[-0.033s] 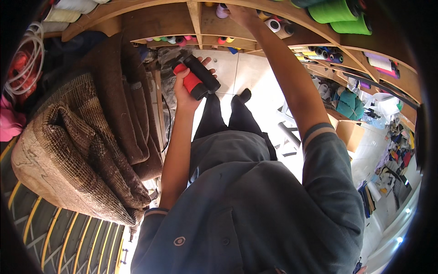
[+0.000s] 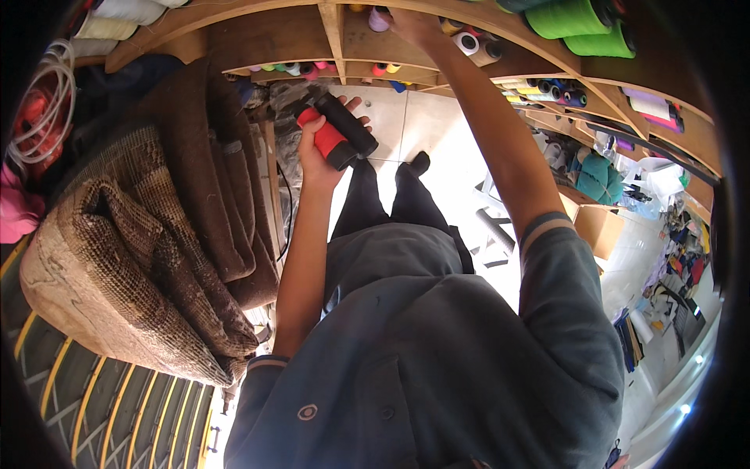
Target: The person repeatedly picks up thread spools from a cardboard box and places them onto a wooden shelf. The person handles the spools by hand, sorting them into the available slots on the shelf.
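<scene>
My left hand (image 2: 314, 160) is closed around two thread spools held side by side at waist height. One is a red thread spool (image 2: 328, 138) with a black end, the other a black thread spool (image 2: 348, 125). My right arm stretches up to the wooden shelf. There my right hand (image 2: 412, 25) is beside a lilac thread spool (image 2: 379, 19) in a compartment. Its fingers are partly hidden, so whether they grip that spool is unclear. A white spool (image 2: 467, 44) and a tan spool (image 2: 488, 53) lie to the right of this hand.
The wooden shelf (image 2: 333, 39) curves across the top, with more coloured spools, including large green spools (image 2: 598, 41) at upper right. Folded brown carpets (image 2: 133, 266) are piled on the left. A yellow-edged metal grille (image 2: 117, 406) is at lower left; a cardboard box (image 2: 600, 230) stands on the right.
</scene>
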